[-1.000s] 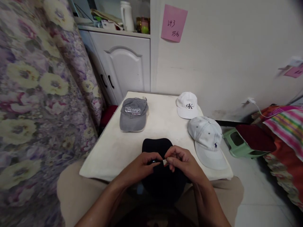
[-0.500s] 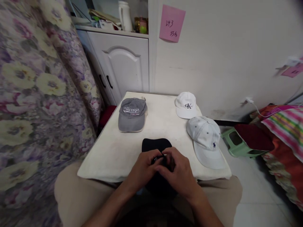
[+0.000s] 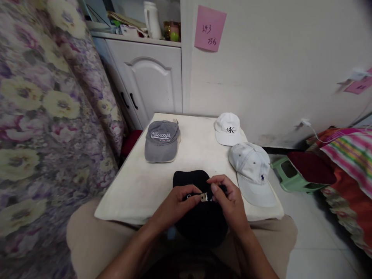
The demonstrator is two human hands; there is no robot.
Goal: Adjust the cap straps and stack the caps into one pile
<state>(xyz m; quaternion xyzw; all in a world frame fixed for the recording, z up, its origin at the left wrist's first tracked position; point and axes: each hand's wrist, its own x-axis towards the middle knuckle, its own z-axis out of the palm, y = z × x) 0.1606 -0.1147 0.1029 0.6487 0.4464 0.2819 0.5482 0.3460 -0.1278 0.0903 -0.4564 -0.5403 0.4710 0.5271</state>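
While the black cap (image 3: 200,224) lies brim outward at the near edge of the table (image 3: 130,190), its crown toward the person and reaching past that edge, both hands meet over its back opening. The left hand (image 3: 183,199) is narrowed to a pinch, thumb and forefinger at the left edge of the small metal buckle (image 3: 204,197). The right hand (image 3: 228,195) is likewise narrowed, thumb and forefinger drawn together on dark fabric just right of the buckle, the remaining fingers curled; exactly how much cloth it grips cannot be told. Farther out lie the gray cap (image 3: 162,141) at the left, the white cap (image 3: 228,130) at the far right, and the pale blue cap (image 3: 254,174) nearer on the right.

Handling, as judged: the black cap should be light, its crown soft and apt to fold, its brim stiffer. The buckle is probably rigid, smooth and small enough to slip from a loose pinch. Fingertip holds close to either side of it suit best; the brim offers a firm grip for steadying the whole. Nothing appears fragile.
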